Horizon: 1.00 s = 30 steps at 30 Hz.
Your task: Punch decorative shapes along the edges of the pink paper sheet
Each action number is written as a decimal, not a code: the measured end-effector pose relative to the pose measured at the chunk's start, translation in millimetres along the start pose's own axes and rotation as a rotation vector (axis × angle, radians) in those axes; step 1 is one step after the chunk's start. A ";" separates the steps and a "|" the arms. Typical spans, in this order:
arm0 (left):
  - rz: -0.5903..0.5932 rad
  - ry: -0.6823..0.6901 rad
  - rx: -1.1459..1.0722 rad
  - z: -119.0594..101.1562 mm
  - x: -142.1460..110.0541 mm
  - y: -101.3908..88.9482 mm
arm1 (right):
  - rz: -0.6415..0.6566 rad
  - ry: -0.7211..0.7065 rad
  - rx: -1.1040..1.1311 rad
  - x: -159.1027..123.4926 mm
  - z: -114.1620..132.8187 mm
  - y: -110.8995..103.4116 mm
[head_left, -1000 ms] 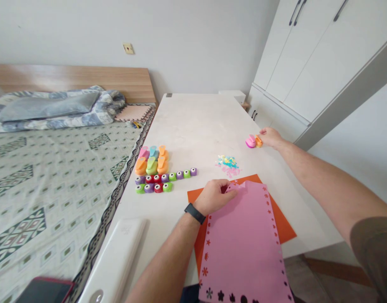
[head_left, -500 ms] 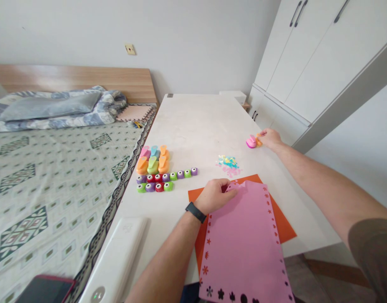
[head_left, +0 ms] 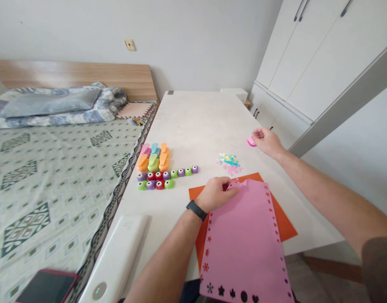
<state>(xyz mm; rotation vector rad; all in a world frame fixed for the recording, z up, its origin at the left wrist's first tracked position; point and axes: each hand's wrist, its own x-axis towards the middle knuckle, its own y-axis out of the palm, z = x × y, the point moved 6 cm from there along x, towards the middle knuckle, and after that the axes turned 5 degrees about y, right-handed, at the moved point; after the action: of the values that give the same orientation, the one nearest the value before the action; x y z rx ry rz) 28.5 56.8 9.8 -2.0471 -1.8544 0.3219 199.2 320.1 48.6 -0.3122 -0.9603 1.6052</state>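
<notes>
My left hand (head_left: 216, 193), a dark band on its wrist, is closed on the top left edge of a pink paper sheet (head_left: 244, 235). Punched shapes such as flowers, stars and hearts line the sheet's side and bottom edges. Beneath it lies an orange sheet (head_left: 283, 227), set at an angle. Farther off to the right, my right hand (head_left: 266, 141) has its fingers curled at a pink craft punch (head_left: 251, 142), hiding part of it. A bit of orange shows behind these fingers. Between the hands sits a pile of paper confetti (head_left: 229, 162) in yellow, blue and pink.
Several lever punches (head_left: 153, 162) and rows of small round punches (head_left: 160, 184) stand on the left of the white table (head_left: 199, 122). A white laminator-like device (head_left: 124, 252) lies at the front left. Beside the table are a bed (head_left: 63, 168) with a phone (head_left: 48, 286) and white cabinets (head_left: 281, 105).
My right hand has shifted slightly left, from the orange punch onto the pink one. The left hand keeps its hold on the pink sheet. The view has tilted a little.
</notes>
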 end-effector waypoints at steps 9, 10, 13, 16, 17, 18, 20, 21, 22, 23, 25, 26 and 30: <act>0.036 0.024 -0.019 1.1 -2.2 3.0 | 0.870 0.109 0.435 -129.3 56.1 43.8; 0.034 0.022 -0.017 0.9 -2.2 3.0 | 0.874 0.114 0.452 -131.7 54.8 46.0; 0.033 0.016 -0.024 -0.2 -2.3 2.7 | 0.692 0.062 0.404 -123.0 50.3 41.6; 0.027 0.008 -0.025 0.1 -2.1 1.9 | 0.582 0.031 0.365 -116.5 51.0 34.4; 0.025 0.007 -0.025 0.7 -2.1 1.9 | 0.595 0.035 0.367 -117.3 52.3 34.1; 0.021 0.008 -0.026 1.2 -2.0 2.0 | 0.612 0.037 0.370 -119.2 53.9 34.0; 0.013 0.013 -0.028 2.2 -1.7 2.2 | 0.636 0.041 0.376 -124.6 56.9 34.9; 0.008 0.015 -0.025 2.5 -1.7 2.3 | 0.658 0.048 0.385 -128.0 57.9 36.6; 0.004 0.017 -0.017 2.4 -1.6 2.2 | 0.686 0.058 0.399 -131.3 58.6 39.1; -0.001 0.018 -0.007 2.1 -1.7 1.9 | 0.709 0.064 0.412 -133.9 59.0 41.5; -0.008 0.019 0.008 0.8 -1.9 1.2 | 0.680 0.053 0.410 -134.0 59.3 43.5; -0.009 0.018 0.009 0.1 -2.1 0.8 | 0.635 0.041 0.398 -131.9 59.1 43.1; -0.004 0.008 0.003 -0.3 -2.6 0.6 | 0.564 0.075 0.420 -126.1 57.8 44.9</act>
<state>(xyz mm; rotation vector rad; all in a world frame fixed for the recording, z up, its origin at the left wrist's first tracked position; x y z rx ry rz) 28.8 54.1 9.6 -2.0394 -1.8520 0.3155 165.6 182.2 15.1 -0.3652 -0.4704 2.2417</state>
